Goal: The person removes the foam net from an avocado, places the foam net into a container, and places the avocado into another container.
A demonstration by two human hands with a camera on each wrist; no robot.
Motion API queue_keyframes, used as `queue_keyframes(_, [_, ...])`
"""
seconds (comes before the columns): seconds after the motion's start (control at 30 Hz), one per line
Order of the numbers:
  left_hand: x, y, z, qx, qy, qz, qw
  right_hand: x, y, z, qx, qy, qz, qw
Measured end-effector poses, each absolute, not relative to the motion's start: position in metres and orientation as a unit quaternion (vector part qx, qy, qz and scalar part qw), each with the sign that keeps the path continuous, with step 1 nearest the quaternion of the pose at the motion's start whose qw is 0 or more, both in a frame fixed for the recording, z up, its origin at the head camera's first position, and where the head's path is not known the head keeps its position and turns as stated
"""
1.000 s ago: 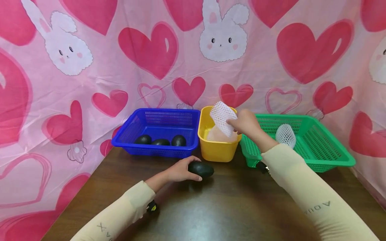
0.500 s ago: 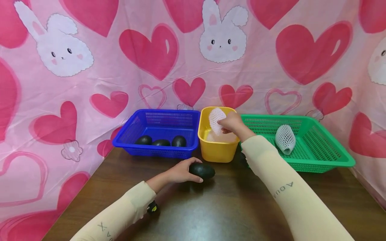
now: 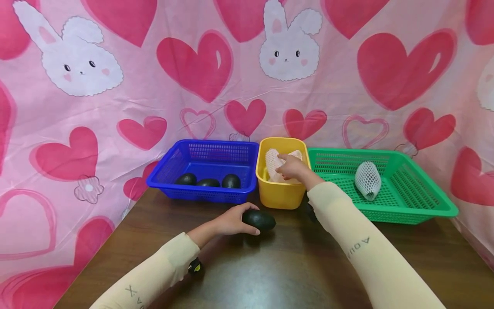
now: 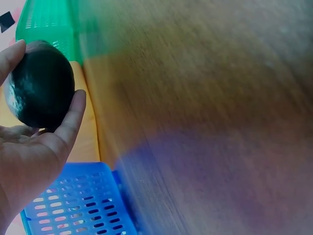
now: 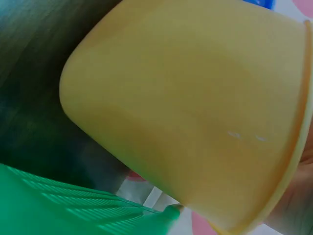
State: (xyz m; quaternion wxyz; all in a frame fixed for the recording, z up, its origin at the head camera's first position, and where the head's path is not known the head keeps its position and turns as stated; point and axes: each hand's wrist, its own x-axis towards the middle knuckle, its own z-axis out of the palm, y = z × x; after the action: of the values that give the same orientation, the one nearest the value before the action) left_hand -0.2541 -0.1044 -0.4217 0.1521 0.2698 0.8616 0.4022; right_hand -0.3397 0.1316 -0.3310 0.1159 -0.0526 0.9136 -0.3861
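Note:
My left hand (image 3: 235,219) grips a dark, bare avocado (image 3: 259,219) just above the table, thumb and fingers around its near end. The left wrist view shows the same avocado (image 4: 41,85) between thumb and fingers. My right hand (image 3: 291,166) reaches over the rim into the yellow bin (image 3: 281,195), beside a white foam net sleeve (image 3: 272,161). Its thumb and index finger look parted, with the sleeve against them. More foam netting (image 3: 296,153) lies behind the hand. In the right wrist view the bin wall (image 5: 186,98) hides most of the hand.
The blue basket (image 3: 220,195) at left holds several dark avocados (image 3: 230,181). A green basket (image 3: 417,212) at right holds one avocado in a white foam net (image 3: 368,180). All stand on a brown wooden table (image 3: 247,274) before a pink heart-patterned cloth (image 3: 332,94).
My right hand has moved left and down into the yellow bin, and the foam net sleeve has dropped lower there. The left hand keeps holding the avocado almost in place.

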Motion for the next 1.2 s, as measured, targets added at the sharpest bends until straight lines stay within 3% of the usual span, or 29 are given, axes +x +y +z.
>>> queue_keyframes(0.23, [-0.254,-0.106,-0.422,0.263,0.862,0.403,0.158,-0.337,0.126,-0.337,-0.117,0.947,-0.242,0.178])
queue_keyframes(0.53, [-0.253,-0.107,-0.424,0.266,0.861,0.406,0.156,-0.336,0.128,-0.336,-0.122,0.935,-0.227,0.244])
queue_keyframes(1.0, [-0.252,-0.111,-0.421,0.267,0.855,0.418,0.148,-0.325,0.130,-0.318,-0.136,0.948,-0.242,0.154])
queue_keyframes(1.2, [-0.252,-0.116,-0.422,0.261,0.858,0.419,0.143,-0.313,0.123,-0.309,-0.133,0.951,-0.270,0.070])
